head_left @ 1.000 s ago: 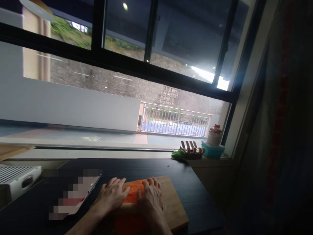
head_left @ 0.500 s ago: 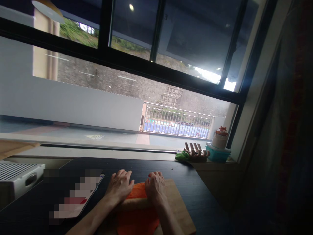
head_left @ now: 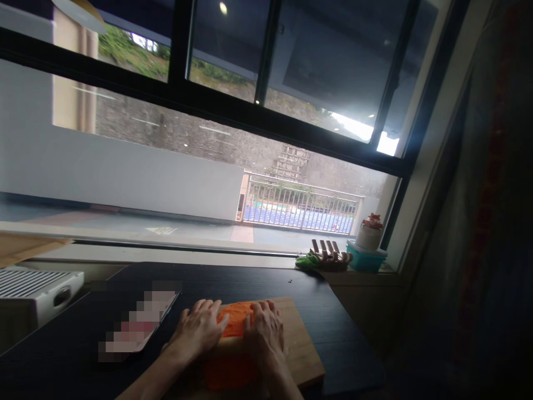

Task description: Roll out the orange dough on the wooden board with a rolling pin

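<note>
We see the left hand (head_left: 204, 325) and the right hand (head_left: 266, 333) palm down, fingers loosely extended rather than clenched, laid over the two ends of a rolling pin (head_left: 227, 346); we cannot tell how firmly they press. The pin lies across an orange sheet (head_left: 238, 316), which shows between our thumbs beyond it and again, in shadow, on our side. The sheet lies on a wooden board (head_left: 306, 353), itself on the dark desk (head_left: 350, 344). Left of the board, apart from it, a slim, flat object (head_left: 152, 315) is mostly pixelated. Past the far edge, on the sill (head_left: 258, 261), we find a green item (head_left: 307, 261), a slatted rack (head_left: 328, 253) and a teal box (head_left: 366, 258) carrying a pale jar (head_left: 368, 238). Outside the window stands a railing (head_left: 302, 201).
</note>
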A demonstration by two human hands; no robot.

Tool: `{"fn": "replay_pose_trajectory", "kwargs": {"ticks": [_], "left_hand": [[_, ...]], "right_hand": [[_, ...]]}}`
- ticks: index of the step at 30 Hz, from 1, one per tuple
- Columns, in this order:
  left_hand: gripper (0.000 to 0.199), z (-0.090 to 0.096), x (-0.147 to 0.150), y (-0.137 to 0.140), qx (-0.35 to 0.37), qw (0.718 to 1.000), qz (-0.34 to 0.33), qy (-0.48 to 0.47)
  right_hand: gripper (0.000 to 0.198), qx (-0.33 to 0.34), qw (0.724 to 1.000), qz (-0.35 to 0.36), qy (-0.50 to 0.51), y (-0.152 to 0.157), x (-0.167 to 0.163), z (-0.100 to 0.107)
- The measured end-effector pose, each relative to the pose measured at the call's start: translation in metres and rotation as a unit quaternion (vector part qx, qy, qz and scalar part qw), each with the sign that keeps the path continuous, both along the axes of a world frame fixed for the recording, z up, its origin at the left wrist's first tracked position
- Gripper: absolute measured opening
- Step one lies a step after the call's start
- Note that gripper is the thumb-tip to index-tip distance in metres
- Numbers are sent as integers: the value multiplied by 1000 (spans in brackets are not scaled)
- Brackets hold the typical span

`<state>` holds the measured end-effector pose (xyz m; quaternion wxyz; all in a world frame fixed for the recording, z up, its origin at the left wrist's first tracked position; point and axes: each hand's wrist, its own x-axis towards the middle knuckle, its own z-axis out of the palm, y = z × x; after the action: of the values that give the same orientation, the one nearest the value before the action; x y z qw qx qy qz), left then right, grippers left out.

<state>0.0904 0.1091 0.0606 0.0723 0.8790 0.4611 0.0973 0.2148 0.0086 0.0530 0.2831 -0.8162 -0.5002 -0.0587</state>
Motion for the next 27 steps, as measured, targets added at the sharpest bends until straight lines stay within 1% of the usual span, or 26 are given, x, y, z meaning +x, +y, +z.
{"fn": "replay_pose_trajectory", "kwargs": {"ticks": [4, 8, 13, 17, 21, 25, 27], "left_hand": [[54, -2, 0, 3, 11, 1000, 4, -14], [53, -3, 3, 12, 43, 998, -7, -37], [45, 1, 10, 20, 107, 992, -34, -59], [45, 1, 13, 22, 119, 990, -42, -55], [46, 0, 9, 15, 110, 991, -52, -50], [51, 4, 2, -5, 50, 997, -40, -35], [53, 6, 0, -17, 35, 999, -31, -22]], "right_hand": [[23, 1, 1000, 2, 1, 4, 3, 2], [23, 10, 1000, 16, -2, 21, 12, 3], [24, -14, 1000, 1, -3, 48, 23, 5], [24, -24, 1000, -6, 3, 58, 28, 4], [23, -27, 1000, -9, 5, 49, 25, 3], [22, -27, 1000, -9, 7, 28, 17, 3], [22, -25, 1000, -9, 3, 17, 13, 2]]}}
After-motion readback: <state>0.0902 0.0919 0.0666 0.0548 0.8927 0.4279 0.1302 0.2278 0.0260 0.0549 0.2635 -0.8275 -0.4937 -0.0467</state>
